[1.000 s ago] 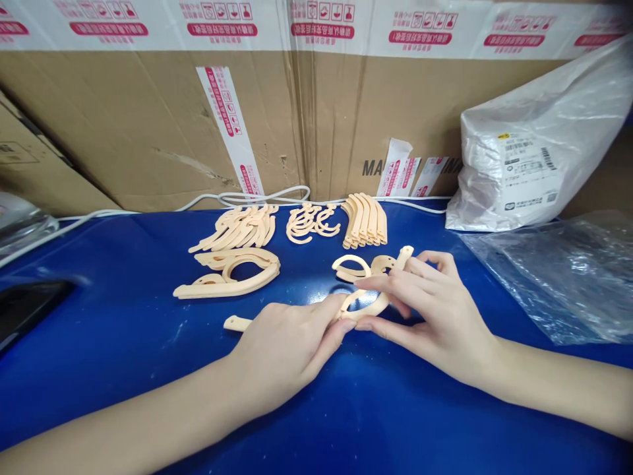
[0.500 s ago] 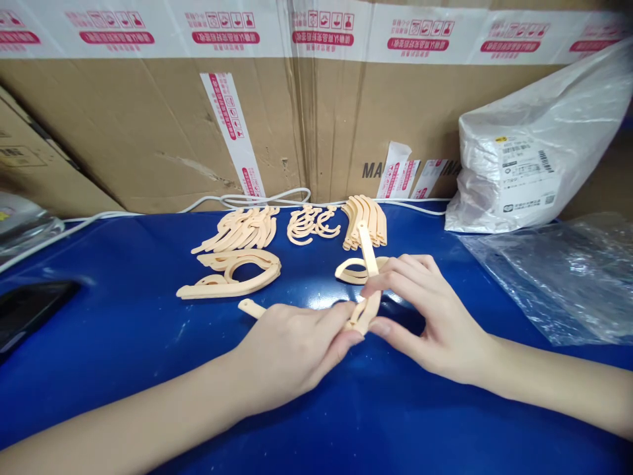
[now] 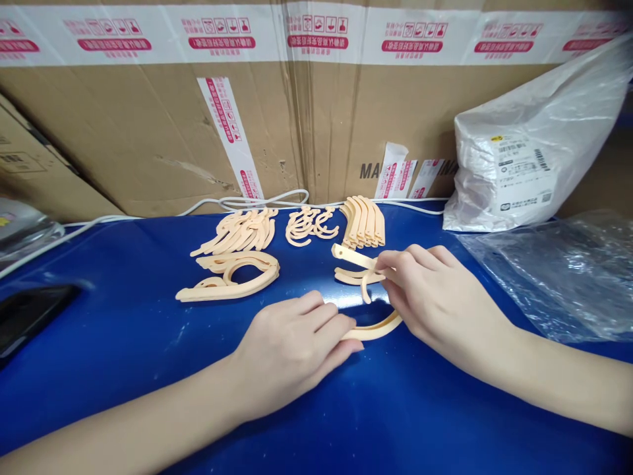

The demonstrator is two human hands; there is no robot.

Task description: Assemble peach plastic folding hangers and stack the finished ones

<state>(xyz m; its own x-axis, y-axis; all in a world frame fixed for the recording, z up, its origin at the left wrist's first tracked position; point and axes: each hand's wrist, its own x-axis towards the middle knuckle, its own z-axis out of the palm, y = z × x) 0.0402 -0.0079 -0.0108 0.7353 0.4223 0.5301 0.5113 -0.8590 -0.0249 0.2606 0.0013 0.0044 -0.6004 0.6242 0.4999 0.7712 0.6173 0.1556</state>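
In the head view, my left hand [image 3: 301,353] pinches the end of a curved beige plastic hanger arm [image 3: 373,330] between thumb and fingers. That arm bows rightward and runs under my right hand [image 3: 430,297]. Closed fingers of my right hand grip a beige folding hanger piece, whose flat strip with a hole [image 3: 353,256] points up and left. A curved hook tip [image 3: 366,290] hangs just below the strip. My right palm and fingers hide where these parts meet. Behind them a pale curved piece [image 3: 349,276] lies on the blue table.
Folded beige hangers [image 3: 237,280] lie left of centre. Behind are piles of hanger arms [image 3: 247,231], hooks [image 3: 309,224] and more arms [image 3: 364,221]. A black phone [image 3: 34,316], a white bag [image 3: 519,152], clear plastic [image 3: 554,277], a white cable [image 3: 267,198] and cardboard boxes [image 3: 148,125] surround them.
My right hand has turned over the held parts. The strip has swung from upright to pointing left, the hook tip now shows, and the curved arm in my left hand now extends right.
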